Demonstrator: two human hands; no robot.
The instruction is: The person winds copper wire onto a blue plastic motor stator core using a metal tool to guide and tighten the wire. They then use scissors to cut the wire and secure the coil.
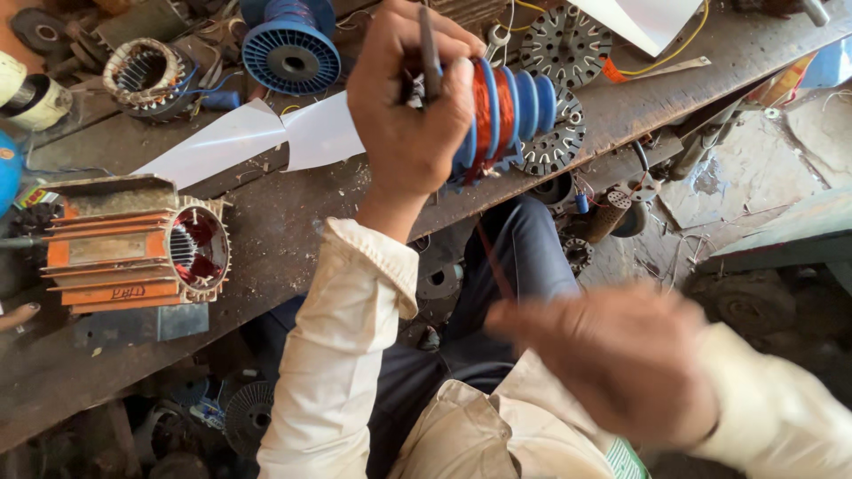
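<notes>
Looking down from head height: the person's left hand is raised over a dark, worn wooden worktop, its grip wrapped tight around the end of a blue ribbed winding former with copper-red wire wound in its grooves. A thin dark rod sticks up between the fingers. The former sits at the centre of the view, above the worktop's near edge.

One strand of copper wire runs down from the former towards the right hand, which is near the camera at lower right. That hand is blurred, so whether its grip is pinching the wire cannot be told.

At left on the worktop lies an orange finned motor housing, open end facing right. Far left sits a bare stator ring, and beside it a blue wire spool. Two white paper sheets lie between them and the left hand. Round toothed metal laminations lie to the right of the former.
</notes>
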